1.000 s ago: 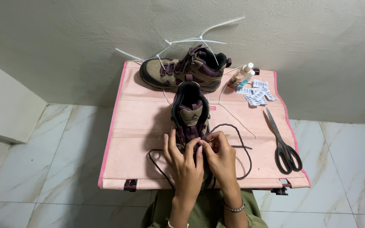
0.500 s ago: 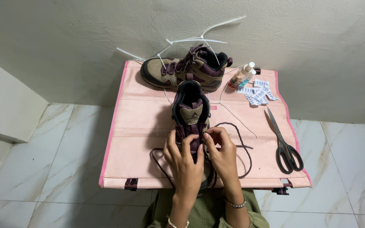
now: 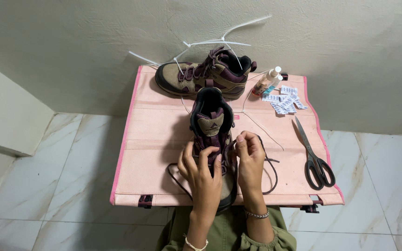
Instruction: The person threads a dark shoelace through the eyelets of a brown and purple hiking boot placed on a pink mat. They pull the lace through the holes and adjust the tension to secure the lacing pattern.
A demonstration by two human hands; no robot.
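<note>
A brown and maroon hiking boot (image 3: 211, 122) stands on a pink table (image 3: 159, 135), its toe towards me. My left hand (image 3: 203, 173) rests over the boot's front, fingers curled on the lacing. To its right, my right hand (image 3: 250, 158) pinches the dark maroon lace (image 3: 270, 163) beside the boot. The loose lace loops out on both sides of the boot. A second matching boot (image 3: 205, 75) lies sideways at the table's far edge.
Black-handled scissors (image 3: 315, 158) lie at the table's right. Small white packets (image 3: 284, 98) and two small spray bottles (image 3: 268, 81) sit at the far right. White zip ties (image 3: 219, 42) stick out behind the far boot. A marble tile floor surrounds the table.
My hands have shifted slightly on the near boot's laces; the right hand's fingers have lifted a little with the lace. The boots have not moved.
</note>
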